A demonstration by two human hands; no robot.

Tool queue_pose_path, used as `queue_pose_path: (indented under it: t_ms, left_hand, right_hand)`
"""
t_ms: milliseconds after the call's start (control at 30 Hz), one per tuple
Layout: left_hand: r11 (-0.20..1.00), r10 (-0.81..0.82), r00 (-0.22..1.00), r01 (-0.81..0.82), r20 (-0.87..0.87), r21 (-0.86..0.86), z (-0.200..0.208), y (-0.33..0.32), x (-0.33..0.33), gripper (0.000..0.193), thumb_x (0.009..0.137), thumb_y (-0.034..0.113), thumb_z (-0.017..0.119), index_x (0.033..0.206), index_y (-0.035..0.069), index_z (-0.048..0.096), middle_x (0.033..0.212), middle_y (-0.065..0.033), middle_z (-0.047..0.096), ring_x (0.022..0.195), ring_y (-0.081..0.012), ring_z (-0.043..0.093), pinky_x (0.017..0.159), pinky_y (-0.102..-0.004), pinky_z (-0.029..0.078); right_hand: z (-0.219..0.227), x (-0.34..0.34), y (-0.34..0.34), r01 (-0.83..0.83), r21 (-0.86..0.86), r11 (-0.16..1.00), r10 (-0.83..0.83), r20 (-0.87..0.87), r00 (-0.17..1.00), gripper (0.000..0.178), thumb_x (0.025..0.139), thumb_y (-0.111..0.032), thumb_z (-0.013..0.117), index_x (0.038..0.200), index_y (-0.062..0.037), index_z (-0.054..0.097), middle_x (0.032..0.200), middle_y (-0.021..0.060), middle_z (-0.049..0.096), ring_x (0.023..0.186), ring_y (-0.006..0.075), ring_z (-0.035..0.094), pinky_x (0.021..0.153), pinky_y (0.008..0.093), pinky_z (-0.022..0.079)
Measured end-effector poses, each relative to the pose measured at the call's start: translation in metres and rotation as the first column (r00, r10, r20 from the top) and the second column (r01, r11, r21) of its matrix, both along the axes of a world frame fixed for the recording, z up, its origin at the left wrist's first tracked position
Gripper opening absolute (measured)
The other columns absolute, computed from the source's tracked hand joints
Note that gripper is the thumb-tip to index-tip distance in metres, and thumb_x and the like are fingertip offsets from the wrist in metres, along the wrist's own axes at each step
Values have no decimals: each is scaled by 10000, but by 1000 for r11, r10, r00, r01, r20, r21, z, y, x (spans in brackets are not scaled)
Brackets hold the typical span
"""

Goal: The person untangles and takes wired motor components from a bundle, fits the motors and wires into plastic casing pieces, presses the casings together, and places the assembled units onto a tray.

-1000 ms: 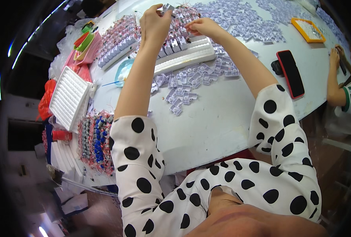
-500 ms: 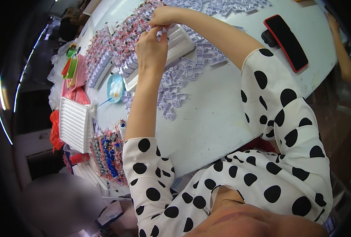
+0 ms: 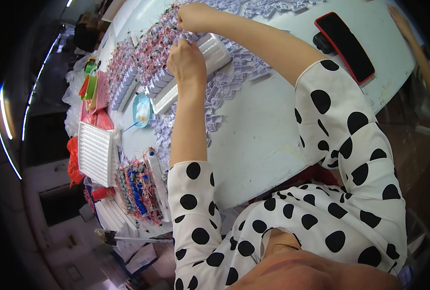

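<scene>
My left hand (image 3: 187,63) is closed in a pinch over the near end of the wired rows, knuckles up, and what its fingers hold is hidden. Just beyond it my right hand (image 3: 194,17) is curled shut above the red and white wires (image 3: 164,36), its fingertips also out of sight. Under and beside both hands lies a white foam tray (image 3: 216,53), partly filled with rows of pale lilac plastic housings (image 3: 158,83) that have thin wires on them. Loose lilac housings (image 3: 220,89) are scattered beside the tray.
A blue dish (image 3: 141,108) with white stuff and a thin stick stands left of the tray. Further left are a ribbed white tray (image 3: 96,150) and coloured baskets (image 3: 91,87). Wired blue parts (image 3: 138,191) lie nearer. A red-edged phone (image 3: 348,48) rests right; another person's arm (image 3: 420,53) reaches in.
My hands, which met around a small pale piece, have come slightly apart, the right one shifting left over the wires. At far right the other person's arm has moved. The view has shifted slightly.
</scene>
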State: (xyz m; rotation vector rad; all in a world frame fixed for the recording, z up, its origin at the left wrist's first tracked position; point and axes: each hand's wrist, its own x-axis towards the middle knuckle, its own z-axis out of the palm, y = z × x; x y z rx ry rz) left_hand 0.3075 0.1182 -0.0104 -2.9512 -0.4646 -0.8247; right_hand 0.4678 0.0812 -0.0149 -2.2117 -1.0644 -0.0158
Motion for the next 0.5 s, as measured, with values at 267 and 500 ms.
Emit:
queue_pose_path:
  t_ms: [267,500]
  left_hand:
    - [994,48,997,-43,53,-102,6,3,-21,230,885,211,675,976,4,713,930,-211,708,883,-377,688,824,-477,522]
    - [995,-13,999,17,36,-101,9,11,-14,246,846,205,686,994,10,714,930,-215,726,908,-382,701,857,-468,519]
  right_hand:
    - [16,-47,-14,-63,18,998,61,102,993,329,766,-33,712,1076,-133,748,973,111,744,926,269,718,800,408,560]
    - [17,-36,16,-240,35,970,239,23,971,407,684,-88,760,1083,-168,734,972,100,740,915,280,714,770,424,553]
